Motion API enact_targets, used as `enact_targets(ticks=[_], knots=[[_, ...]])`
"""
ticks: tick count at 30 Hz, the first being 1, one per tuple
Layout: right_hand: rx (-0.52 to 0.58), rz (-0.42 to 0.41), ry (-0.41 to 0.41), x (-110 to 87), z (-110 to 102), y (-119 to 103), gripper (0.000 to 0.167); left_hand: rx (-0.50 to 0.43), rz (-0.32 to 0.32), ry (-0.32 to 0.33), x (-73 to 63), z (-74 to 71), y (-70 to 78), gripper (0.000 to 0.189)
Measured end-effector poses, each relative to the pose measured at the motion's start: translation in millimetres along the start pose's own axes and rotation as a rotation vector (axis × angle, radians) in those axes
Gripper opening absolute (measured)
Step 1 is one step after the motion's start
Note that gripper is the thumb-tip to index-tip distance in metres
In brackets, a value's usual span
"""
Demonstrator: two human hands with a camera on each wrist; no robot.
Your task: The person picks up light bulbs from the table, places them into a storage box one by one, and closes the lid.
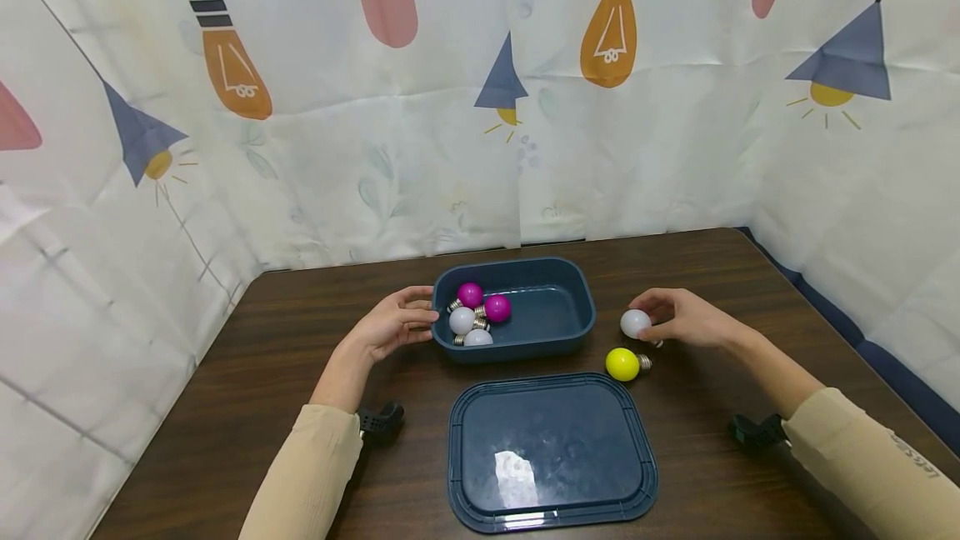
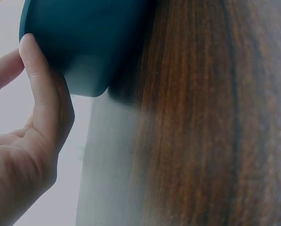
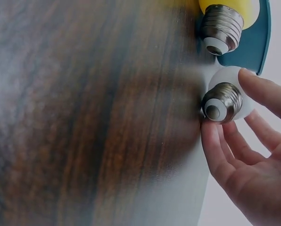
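Observation:
My right hand (image 1: 686, 319) is at a white light bulb (image 1: 635, 323) on the table, right of the blue box. In the right wrist view, thumb and fingers pinch that bulb around its globe, and its metal screw base (image 3: 222, 102) faces the camera. Just nearer lies a yellow bulb (image 1: 622, 364). My left hand (image 1: 390, 325) touches the left end of the blue box (image 1: 551, 342) with its fingers extended against the wall and rim. Inside the box's left half lie two magenta bulbs (image 1: 497, 307) and two white bulbs (image 1: 462, 321).
A dark blue lid (image 1: 555, 448) lies flat on the brown wooden table (image 1: 217, 440), nearer than the box. Printed white cloth (image 1: 450, 148) hangs behind the table and along its sides. Dark blue fabric (image 1: 885, 365) runs along the table's right edge.

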State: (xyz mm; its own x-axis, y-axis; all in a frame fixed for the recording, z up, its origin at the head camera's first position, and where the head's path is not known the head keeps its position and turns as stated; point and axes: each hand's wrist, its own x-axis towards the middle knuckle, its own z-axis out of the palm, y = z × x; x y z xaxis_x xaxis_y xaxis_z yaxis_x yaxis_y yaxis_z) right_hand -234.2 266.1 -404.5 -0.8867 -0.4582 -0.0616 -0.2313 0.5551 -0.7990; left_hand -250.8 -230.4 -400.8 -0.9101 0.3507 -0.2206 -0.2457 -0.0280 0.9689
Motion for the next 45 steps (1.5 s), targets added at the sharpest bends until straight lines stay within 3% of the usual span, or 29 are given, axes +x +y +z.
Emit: enact_targets(ticks=[11,31,39,45], knots=[[0.021,0.019,0.005,0.7,-3,-3,0.045,0.019,0.008,-0.004,-0.6,-0.3,0.1,0.062],[0.181,0.062,0.032,6.9,-15,-20,0.051,0.022,0.005,-0.004,1.0,-1.3,-1.1,0.063],[0.098,-0.009,0.065,13.1,-18,-29,0.048,0.026,0.005,-0.003,2.0,-1.6,-1.4,0.062],[0.104,-0.018,0.087,17.5,-18,-35,0.049,0.026,0.001,-0.001,1.4,-1.9,-1.1,0.062]])
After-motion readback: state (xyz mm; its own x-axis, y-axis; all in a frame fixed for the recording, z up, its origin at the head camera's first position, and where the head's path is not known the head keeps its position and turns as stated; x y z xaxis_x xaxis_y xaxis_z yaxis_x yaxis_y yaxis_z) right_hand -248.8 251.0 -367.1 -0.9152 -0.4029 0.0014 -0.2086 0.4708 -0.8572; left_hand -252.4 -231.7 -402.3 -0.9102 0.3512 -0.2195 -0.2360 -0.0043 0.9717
